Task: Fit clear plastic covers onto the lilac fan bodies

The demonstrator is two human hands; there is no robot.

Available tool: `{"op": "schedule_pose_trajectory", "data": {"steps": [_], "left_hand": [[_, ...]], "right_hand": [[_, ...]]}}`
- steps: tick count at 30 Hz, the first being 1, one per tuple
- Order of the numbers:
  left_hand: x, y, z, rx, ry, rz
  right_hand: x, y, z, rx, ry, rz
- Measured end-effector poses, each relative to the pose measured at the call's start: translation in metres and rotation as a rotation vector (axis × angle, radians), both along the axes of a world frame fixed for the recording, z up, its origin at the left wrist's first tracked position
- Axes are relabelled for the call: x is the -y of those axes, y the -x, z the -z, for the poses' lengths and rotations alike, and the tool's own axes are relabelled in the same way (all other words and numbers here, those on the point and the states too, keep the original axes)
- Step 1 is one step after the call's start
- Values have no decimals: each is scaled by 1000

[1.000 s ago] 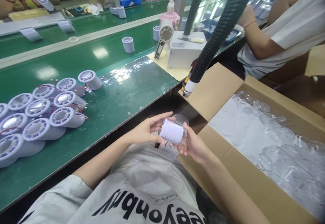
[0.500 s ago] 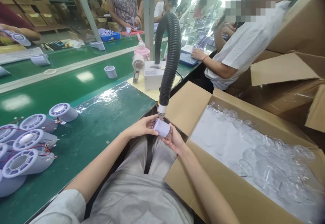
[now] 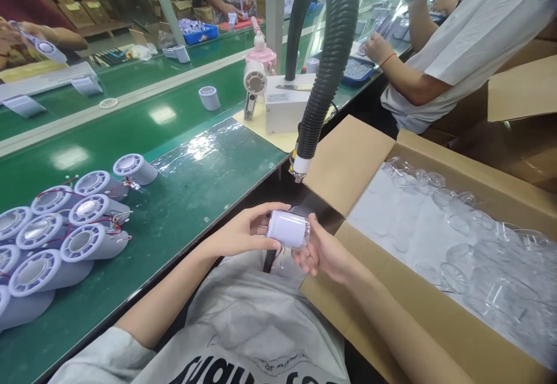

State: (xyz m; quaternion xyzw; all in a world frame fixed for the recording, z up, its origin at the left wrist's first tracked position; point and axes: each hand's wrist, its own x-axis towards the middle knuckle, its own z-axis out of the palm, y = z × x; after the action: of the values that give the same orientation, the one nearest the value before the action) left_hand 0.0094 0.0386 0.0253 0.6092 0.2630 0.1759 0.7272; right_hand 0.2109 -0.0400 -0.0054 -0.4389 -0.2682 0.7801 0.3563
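Far left of the fingers, cluster of lavender tubes [image 3: 82, 242] with red wires, packed close on the green counter [image 3: 204, 184]. Lone tube [image 3: 209, 100] stands beyond the left fingers, on the belt. Left hand [image 3: 241, 230]: fingers pinching the left end of the held cylinder [image 3: 287, 228], thumb below, others over the top. Small fan [image 3: 255, 79] and white unit [image 3: 282, 117] farther off past those fingers. Held cylinder lies sideways between both hands, off the counter edge; clear rim at its right end, thin wires [image 3: 278, 258] dangling under the left fingers. Black hose [image 3: 333, 42] hangs down, nozzle [image 3: 300, 170] above the cylinder, apart. Right hand [image 3: 326, 250]: fingers half-curled at the clear end, can't tell if gripping. Past them, co-worker's hand [image 3: 378, 49] near blue tray [image 3: 357, 78]. Right of the right fingers, open carton [image 3: 409, 292] holding clear plastic pieces [image 3: 472, 276].
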Motion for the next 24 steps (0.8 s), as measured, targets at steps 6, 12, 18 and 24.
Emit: {"op": "schedule_pose_trajectory", "data": {"steps": [6,12,18,24], "left_hand": [[27,9,-11,52,103,-78],[37,17,-16,14,-48,31],[40,20,-11,52,76,40],[56,16,8,43,260,-14]], "right_hand": [[33,-7,-8,582,-964,123],[43,-4,-16,283,-691,79],[46,-4,-14,201,-509,63],[49,8,-19,261,-443,18]]}}
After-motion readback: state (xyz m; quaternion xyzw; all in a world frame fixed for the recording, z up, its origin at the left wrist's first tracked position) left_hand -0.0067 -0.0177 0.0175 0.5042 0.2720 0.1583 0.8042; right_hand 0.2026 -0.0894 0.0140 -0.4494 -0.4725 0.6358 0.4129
